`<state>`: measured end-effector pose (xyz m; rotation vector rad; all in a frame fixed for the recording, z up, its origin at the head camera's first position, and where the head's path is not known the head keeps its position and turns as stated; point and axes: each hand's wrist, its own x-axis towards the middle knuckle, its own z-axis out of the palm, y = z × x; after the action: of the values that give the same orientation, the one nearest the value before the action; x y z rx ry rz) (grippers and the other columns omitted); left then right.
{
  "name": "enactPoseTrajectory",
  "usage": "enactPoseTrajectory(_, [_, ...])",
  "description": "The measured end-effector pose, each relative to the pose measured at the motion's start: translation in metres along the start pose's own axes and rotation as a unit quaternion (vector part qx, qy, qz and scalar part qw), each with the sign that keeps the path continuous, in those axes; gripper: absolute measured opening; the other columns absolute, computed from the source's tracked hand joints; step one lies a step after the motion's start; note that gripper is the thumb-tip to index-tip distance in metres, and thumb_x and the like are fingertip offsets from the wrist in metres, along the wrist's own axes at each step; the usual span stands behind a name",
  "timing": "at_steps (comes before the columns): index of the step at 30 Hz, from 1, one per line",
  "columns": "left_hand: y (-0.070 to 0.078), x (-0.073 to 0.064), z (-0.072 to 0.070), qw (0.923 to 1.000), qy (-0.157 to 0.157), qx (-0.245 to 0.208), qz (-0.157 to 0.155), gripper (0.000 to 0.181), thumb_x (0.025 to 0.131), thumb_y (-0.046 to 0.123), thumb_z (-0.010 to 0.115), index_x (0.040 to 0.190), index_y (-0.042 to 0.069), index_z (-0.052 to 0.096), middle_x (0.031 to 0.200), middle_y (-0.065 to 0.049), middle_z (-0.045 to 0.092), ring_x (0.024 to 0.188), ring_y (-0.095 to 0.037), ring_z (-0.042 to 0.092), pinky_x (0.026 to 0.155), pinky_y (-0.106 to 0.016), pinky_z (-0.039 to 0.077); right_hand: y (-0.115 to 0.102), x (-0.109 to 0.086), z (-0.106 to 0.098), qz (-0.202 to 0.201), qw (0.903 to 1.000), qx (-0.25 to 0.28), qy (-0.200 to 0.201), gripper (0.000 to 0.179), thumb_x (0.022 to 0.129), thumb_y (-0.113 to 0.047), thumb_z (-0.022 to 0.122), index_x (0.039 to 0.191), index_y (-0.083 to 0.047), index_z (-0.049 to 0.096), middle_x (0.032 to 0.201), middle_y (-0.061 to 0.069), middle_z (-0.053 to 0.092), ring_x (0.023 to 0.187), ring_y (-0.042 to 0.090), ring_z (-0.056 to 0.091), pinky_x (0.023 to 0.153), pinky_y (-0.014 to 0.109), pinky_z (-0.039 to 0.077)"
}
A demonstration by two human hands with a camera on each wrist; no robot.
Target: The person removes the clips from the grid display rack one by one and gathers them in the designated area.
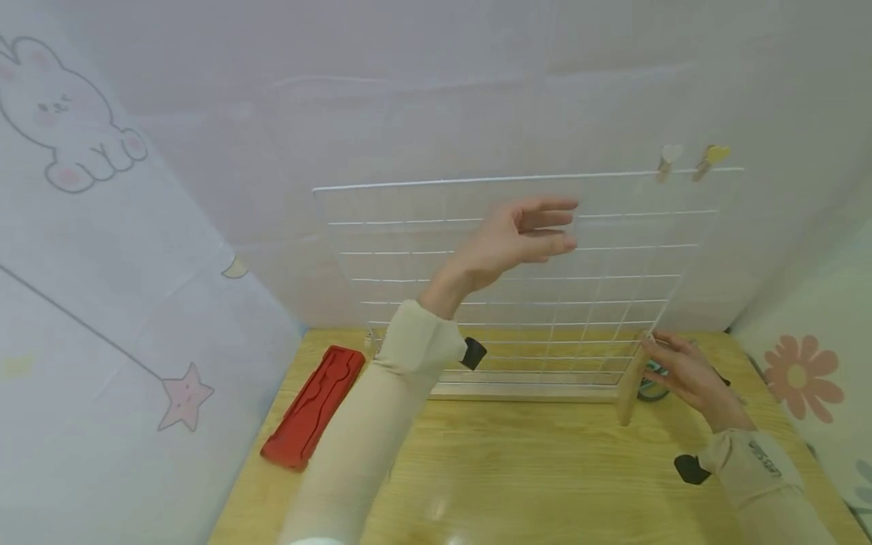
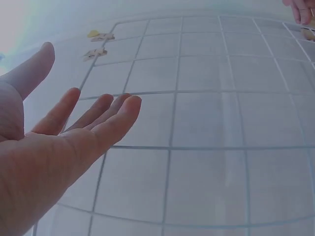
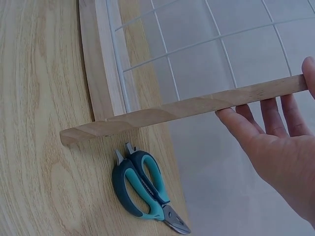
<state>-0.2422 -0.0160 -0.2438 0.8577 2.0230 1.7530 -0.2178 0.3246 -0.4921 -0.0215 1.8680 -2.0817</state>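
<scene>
A white wire grid panel [image 1: 422, 183] stands upright in a wooden stand with a long base rail [image 1: 524, 392]. My left hand [image 1: 504, 242] is raised in front of the grid, fingers extended, thumb apart and palm empty. At the grid's right side, my right hand [image 3: 275, 137] holds the upper end of the wooden side bar [image 3: 192, 105], fingers along its outer face and thumb on the opposite side. On the top wire at the right sit two small wooden clothespins, one with a white heart [image 1: 671, 154] and one with a yellow heart [image 1: 717, 154].
Teal-handled scissors [image 3: 160, 212] lie on the wooden table [image 1: 504, 484] just outside the side bar. Left of the grid is a red molded tray [image 1: 313, 409]. Pale printed cloth [image 1: 436, 113] hangs behind and at both sides.
</scene>
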Motion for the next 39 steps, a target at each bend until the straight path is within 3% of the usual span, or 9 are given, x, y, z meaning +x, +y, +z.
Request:
enactPoseTrajectory(4, [0.024,0.009,0.005,0.9998,0.006,0.006,0.016,0.051,0.089,0.012,0.068,0.137,0.015,0.052,0.130,0.001,0.057,0.108,-0.008,0.060,0.089,-0.024,0.050,-0.001,-0.002,0.000,0.003,0.9999,-0.011,0.001,0.083,0.103,-0.028,0.046,0.149,0.000,-0.017,0.152,0.026,-0.025,0.116,-0.001,0.048,0.089,0.023,0.050])
enactPoseTrajectory(7, [0.039,0.015,0.009,0.9991,0.013,0.019,0.036,0.050,0.090,0.010,0.067,0.137,0.013,0.051,0.131,0.000,0.056,0.109,-0.006,0.059,0.089,-0.021,0.049,-0.001,-0.002,0.001,0.003,0.9999,-0.015,0.001,0.082,0.103,-0.029,0.046,0.149,0.000,-0.016,0.152,0.025,-0.025,0.139,0.022,0.027,0.090,0.024,0.049])
enactPoseTrajectory(9, [0.048,0.018,0.014,0.9981,0.024,0.024,0.052,0.050,0.090,0.005,0.066,0.137,0.009,0.050,0.132,-0.004,0.056,0.109,-0.007,0.059,0.088,-0.019,0.049,-0.001,-0.002,0.001,0.002,0.9999,-0.013,0.002,0.082,0.103,-0.028,0.045,0.149,0.000,-0.016,0.152,0.026,-0.025,0.141,0.027,0.022,0.090,0.024,0.049])
enactPoseTrajectory(12, [0.057,0.022,0.019,0.9953,0.047,0.031,0.079,0.048,0.090,0.000,0.064,0.136,0.003,0.051,0.132,-0.010,0.057,0.109,-0.011,0.060,0.087,-0.017,0.049,0.001,-0.002,0.001,-0.001,0.9999,-0.014,0.003,0.082,0.103,-0.028,0.046,0.149,0.001,-0.016,0.152,0.027,-0.023,0.125,0.008,0.044,0.090,0.025,0.050])
enactPoseTrajectory(15, [0.059,0.029,0.020,0.9937,0.062,0.039,0.085,0.046,0.090,0.001,0.065,0.134,0.004,0.053,0.131,-0.009,0.058,0.107,-0.010,0.061,0.086,-0.016,0.049,0.002,0.000,0.001,-0.004,0.9999,-0.013,0.000,0.081,0.103,-0.027,0.046,0.149,0.001,-0.016,0.152,0.028,-0.020,0.100,-0.010,0.051,0.091,0.027,0.050])
enactPoseTrajectory(24, [0.069,0.065,0.028,0.9882,0.078,0.103,0.082,0.045,0.089,0.014,0.070,0.132,0.012,0.057,0.127,0.004,0.060,0.104,0.004,0.058,0.084,-0.009,0.044,0.002,-0.002,0.001,-0.001,0.9998,-0.018,-0.003,0.082,0.103,-0.029,0.045,0.148,0.002,-0.016,0.152,0.030,-0.017,0.099,-0.011,0.052,0.091,0.026,0.050])
enactPoseTrajectory(29, [0.078,0.079,0.036,0.9711,0.080,0.211,0.076,0.044,0.091,0.025,0.067,0.132,0.015,0.056,0.128,0.008,0.059,0.107,0.007,0.054,0.084,-0.005,0.040,0.001,-0.002,0.002,-0.001,0.9999,-0.016,-0.004,0.082,0.103,-0.029,0.045,0.148,0.002,-0.016,0.152,0.031,-0.016,0.100,-0.010,0.053,0.089,0.024,0.050])
enactPoseTrajectory(35, [0.086,0.095,0.049,0.9412,0.050,0.333,0.022,0.051,0.094,0.033,0.062,0.141,0.017,0.047,0.134,0.008,0.053,0.113,0.004,0.051,0.086,-0.005,0.039,0.000,-0.002,0.003,-0.007,0.9999,-0.012,-0.005,0.081,0.103,-0.028,0.045,0.149,0.001,-0.016,0.153,0.029,-0.015,0.103,-0.009,0.051,0.091,0.025,0.049])
enactPoseTrajectory(39, [0.085,0.098,0.055,0.9236,0.027,0.382,0.008,0.043,0.096,0.032,0.059,0.136,0.017,0.053,0.130,0.009,0.056,0.113,0.001,0.052,0.088,-0.006,0.038,0.001,-0.003,0.003,0.003,0.9998,-0.018,0.002,0.081,0.103,-0.028,0.045,0.149,0.000,-0.015,0.153,0.026,-0.020,0.119,0.002,0.044,0.092,0.025,0.049])
